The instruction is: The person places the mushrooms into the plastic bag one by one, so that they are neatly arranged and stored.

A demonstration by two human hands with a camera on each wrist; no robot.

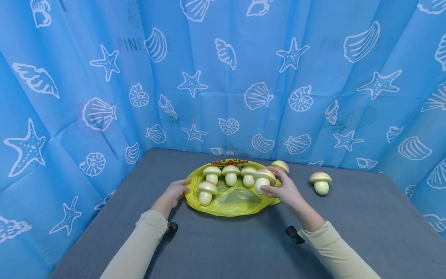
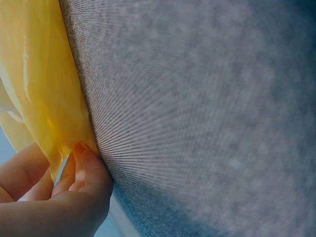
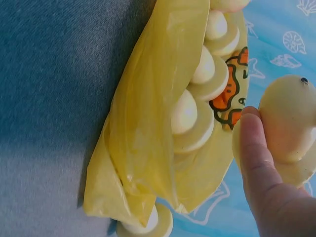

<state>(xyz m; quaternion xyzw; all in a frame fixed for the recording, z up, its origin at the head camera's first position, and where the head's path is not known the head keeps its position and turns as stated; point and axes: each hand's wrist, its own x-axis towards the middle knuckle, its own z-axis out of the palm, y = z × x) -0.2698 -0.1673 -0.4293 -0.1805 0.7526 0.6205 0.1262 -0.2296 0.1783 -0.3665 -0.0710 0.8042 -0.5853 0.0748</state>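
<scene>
A yellow plastic bag (image 1: pixel 223 211) lies spread on the table, its mouth wide and its far side printed in orange and black. Several toy mushrooms (image 1: pixel 230 176) with pale stems and pinkish caps stand inside it. At the bag's left edge, my left hand (image 1: pixel 172 193) pinches the plastic between thumb and fingers, as the left wrist view shows close up. My right hand (image 1: pixel 287 190) grips another mushroom (image 1: pixel 262 185) over the bag's right side, stem toward me. In the right wrist view the held mushroom (image 3: pixel 286 118) is above the bag's rim, the thumb against it.
One mushroom (image 1: pixel 280 166) sits behind my right hand, just beyond the bag. Farther right, a second loose mushroom (image 1: pixel 320 183) stands on the grey table (image 1: pixel 230 248). A blue curtain (image 1: pixel 237 85) with white shells and starfish hangs along the table's back and sides.
</scene>
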